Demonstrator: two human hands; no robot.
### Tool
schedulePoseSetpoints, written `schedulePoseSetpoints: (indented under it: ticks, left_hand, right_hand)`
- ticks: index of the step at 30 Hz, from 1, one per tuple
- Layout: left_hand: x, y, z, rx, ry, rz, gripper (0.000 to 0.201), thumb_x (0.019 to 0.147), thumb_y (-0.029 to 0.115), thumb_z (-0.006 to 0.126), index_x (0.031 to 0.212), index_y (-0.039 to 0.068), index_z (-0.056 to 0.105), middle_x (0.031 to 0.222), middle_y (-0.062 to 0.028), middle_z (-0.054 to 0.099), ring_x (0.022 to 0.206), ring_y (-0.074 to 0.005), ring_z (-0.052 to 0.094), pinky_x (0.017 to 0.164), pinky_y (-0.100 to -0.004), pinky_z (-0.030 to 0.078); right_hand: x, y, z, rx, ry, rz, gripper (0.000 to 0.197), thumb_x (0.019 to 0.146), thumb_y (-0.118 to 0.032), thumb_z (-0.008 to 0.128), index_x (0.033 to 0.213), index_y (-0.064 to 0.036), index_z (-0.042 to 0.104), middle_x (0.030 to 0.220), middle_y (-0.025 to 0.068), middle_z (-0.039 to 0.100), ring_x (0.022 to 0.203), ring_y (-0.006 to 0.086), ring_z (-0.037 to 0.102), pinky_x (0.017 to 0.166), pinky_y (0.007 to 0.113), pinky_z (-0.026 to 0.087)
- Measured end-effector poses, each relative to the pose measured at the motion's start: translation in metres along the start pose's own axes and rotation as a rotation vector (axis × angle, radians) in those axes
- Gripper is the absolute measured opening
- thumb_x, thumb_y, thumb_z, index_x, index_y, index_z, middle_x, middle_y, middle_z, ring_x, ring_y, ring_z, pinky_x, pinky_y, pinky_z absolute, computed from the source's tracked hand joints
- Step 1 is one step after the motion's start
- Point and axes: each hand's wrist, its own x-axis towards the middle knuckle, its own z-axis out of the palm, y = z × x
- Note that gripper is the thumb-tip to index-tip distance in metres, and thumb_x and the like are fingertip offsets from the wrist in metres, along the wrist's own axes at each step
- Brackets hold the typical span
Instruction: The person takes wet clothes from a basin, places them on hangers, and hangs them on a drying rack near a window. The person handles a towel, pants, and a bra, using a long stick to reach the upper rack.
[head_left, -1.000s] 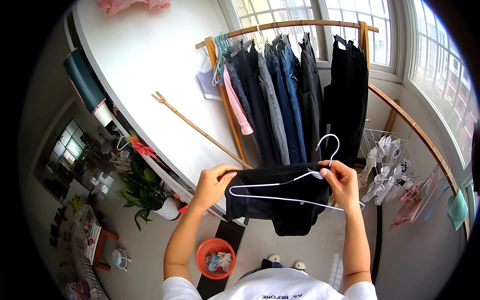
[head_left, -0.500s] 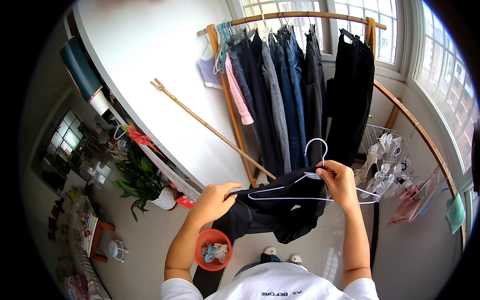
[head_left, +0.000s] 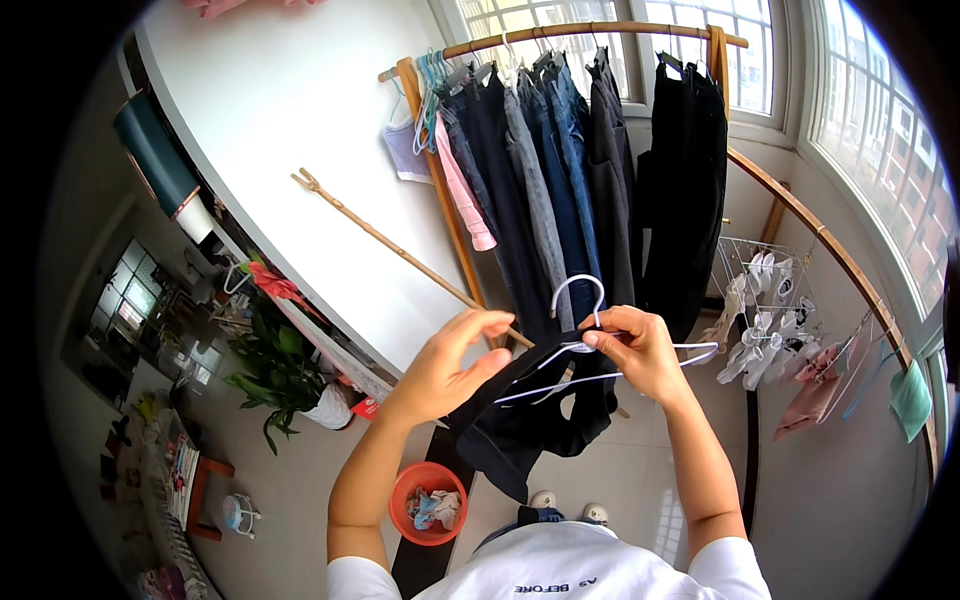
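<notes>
A black garment [head_left: 497,445] hangs in front of me on a white hanger [head_left: 690,353], whose hook rises above the cloth. My right hand [head_left: 640,352] pinches the hanger just below the hook, together with the garment's upper edge. One end of the hanger sticks out bare to the right of that hand; the other end lies against the cloth on the left. My left hand [head_left: 440,372] is raised at the garment's left side, fingers apart, holding nothing. Whether its edge brushes the cloth I cannot tell.
Ahead, a wooden rack [head_left: 590,30] carries jeans, black trousers [head_left: 685,190] and a pink garment [head_left: 462,195]. A forked wooden pole [head_left: 385,240] leans at the left. An orange basin [head_left: 399,510] with small cloths stands below. Socks [head_left: 755,345] hang at the right; a potted plant [head_left: 275,360] stands left.
My left hand has let go of the garment's left edge and lifted with its fingers spread. My right hand has moved left with the hanger, and the garment now hangs more tilted.
</notes>
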Motion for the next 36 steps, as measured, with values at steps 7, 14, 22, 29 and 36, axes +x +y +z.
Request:
schedulePoseSetpoints:
  ticks: [7, 14, 22, 29, 36]
  left_hand:
    - [0.041, -0.001, 0.063, -0.158, -0.085, -0.31, 0.037, 0.094, 0.036, 0.048, 0.099, -0.001, 0.051, 0.076, -0.0118, 0.058, 0.074, -0.0192, 0.058, 0.066, -0.0323, 0.043]
    - [0.037, -0.02, 0.055, -0.242, 0.089, -0.34, 0.042, 0.095, 0.034, 0.048, 0.071, 0.0, 0.048, 0.059, 0.0017, 0.039, 0.058, -0.0067, 0.033, 0.051, -0.0249, 0.031]
    - [0.03, -0.024, 0.047, -0.279, 0.128, -0.425, 0.043, 0.094, 0.033, 0.051, 0.067, -0.001, 0.05, 0.057, 0.005, 0.037, 0.058, -0.0042, 0.032, 0.05, -0.0237, 0.026]
    - [-0.008, -0.03, 0.016, -0.27, -0.013, -0.408, 0.028, 0.09, 0.019, 0.049, 0.077, -0.004, 0.06, 0.063, 0.0031, 0.049, 0.061, -0.0045, 0.04, 0.055, -0.0222, 0.033]
    - [-0.016, -0.015, 0.027, -0.079, -0.057, -0.272, 0.022, 0.092, 0.015, 0.051, 0.094, -0.003, 0.063, 0.065, -0.0062, 0.058, 0.061, -0.0086, 0.052, 0.057, -0.0231, 0.042]
  right_hand:
    - [0.02, -0.004, 0.011, -0.275, 0.07, -0.254, 0.021, 0.074, -0.005, 0.068, 0.094, -0.0004, 0.064, 0.076, 0.0089, 0.056, 0.072, 0.0208, 0.054, 0.063, 0.029, 0.044]
    - [-0.088, 0.054, 0.009, -0.07, 0.443, -0.469, 0.023, 0.079, -0.004, 0.06, 0.102, 0.001, 0.057, 0.082, 0.0098, 0.054, 0.073, 0.0227, 0.054, 0.069, 0.031, 0.044]
    - [-0.156, 0.131, 0.068, -0.1, -0.194, 0.263, 0.022, 0.086, -0.021, 0.061, 0.085, 0.001, 0.057, 0.076, 0.0066, 0.055, 0.073, 0.0213, 0.054, 0.067, 0.031, 0.043]
    - [-0.1, 0.112, -0.024, 0.633, 0.474, 0.44, 0.03, 0.091, -0.029, 0.054, 0.081, -0.0026, 0.063, 0.069, -0.0004, 0.061, 0.056, 0.0065, 0.055, 0.053, 0.02, 0.045]
    - [-0.066, 0.08, -0.06, 0.119, 0.563, 0.284, 0.055, 0.094, -0.043, 0.046, 0.052, -0.0078, 0.04, 0.052, -0.0084, 0.036, 0.049, 0.0029, 0.027, 0.044, 0.025, 0.02]
